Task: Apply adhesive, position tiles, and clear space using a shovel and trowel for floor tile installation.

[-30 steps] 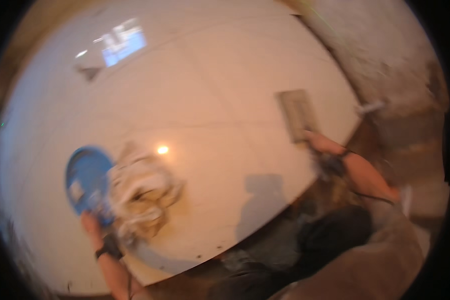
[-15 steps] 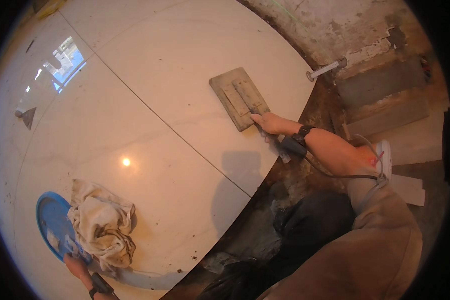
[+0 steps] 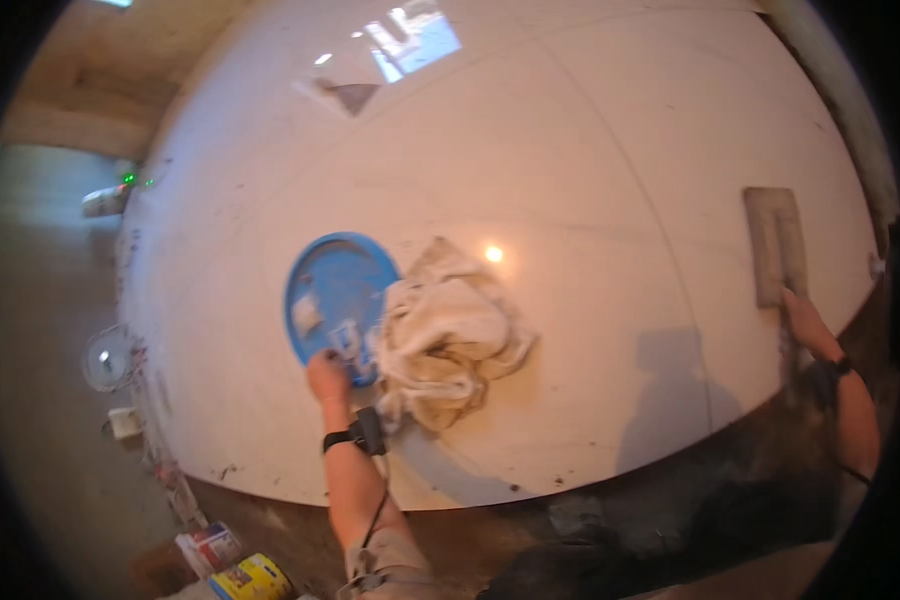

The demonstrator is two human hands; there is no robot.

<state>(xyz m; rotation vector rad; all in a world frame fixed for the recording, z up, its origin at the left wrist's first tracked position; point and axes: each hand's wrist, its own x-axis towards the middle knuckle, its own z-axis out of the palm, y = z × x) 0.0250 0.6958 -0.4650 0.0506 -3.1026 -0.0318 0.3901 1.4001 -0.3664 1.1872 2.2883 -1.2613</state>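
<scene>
Head — cloth (image 3: 455, 335) (crumpled) partly hides blue tray (image 3: 342, 272).

From here the pale tiled surface (image 3: 580, 160) looks smooth and glossy, throwing back a bright glare (image 3: 494, 254). The blue dish (image 3: 342, 275) seems plastic, its inside dulled; the rag (image 3: 462, 315) is soft, rumpled cloth. The flat float (image 3: 765, 255) looks matt, its material hard to tell.

your view has swung left: the blue round plastic dish (image 3: 348, 268) and crumpled beige cloth (image 3: 452, 325) now appear near its middle, the grey-brown rectangular float (image 3: 776, 245) farther right. a yellow cylindrical container (image 3: 251, 579) has entered at lower left.
</scene>
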